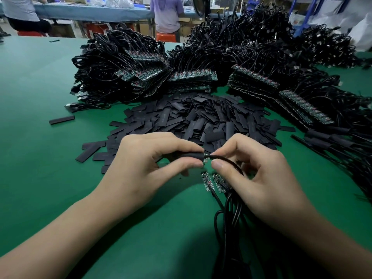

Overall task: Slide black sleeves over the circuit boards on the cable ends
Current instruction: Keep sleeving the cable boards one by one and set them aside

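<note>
Two bare arms reach in from the bottom, over the green desk [40, 93]. It is the biggest thing here and it holds everything.

Far back sit big heaps of black cables [112, 63], with rows of boards [192, 76] sticking out of them. Closer in lies a wide pile of flat black sleeves [201, 117]. One loose sleeve [61, 119] lies alone, off to the left of the pile.

Next come the hands. On the left hand [141, 168], the fingers [189, 164] are closed around a black sleeve [190, 155]. On the right hand [261, 178], the fingers [218, 164] pinch a thin black cable [227, 160] right where it goes into the sleeve. A tiny shiny bit shows at the sleeve's mouth. I think the board on this cable is nearly all inside now, but I cannot see it.

Two small bare boards [207, 182] lie on the desk just under the hands, next to each other. Their cables run down to the bottom edge in a bunch.

What could go wrong? The sleeve is flat and snug, so a board corner may catch and the sleeve may bunch up. Pushing on the soft cable could bend it or hurt the spot where the wires join the board. The sleeve could also stop short and leave some board showing.
</note>
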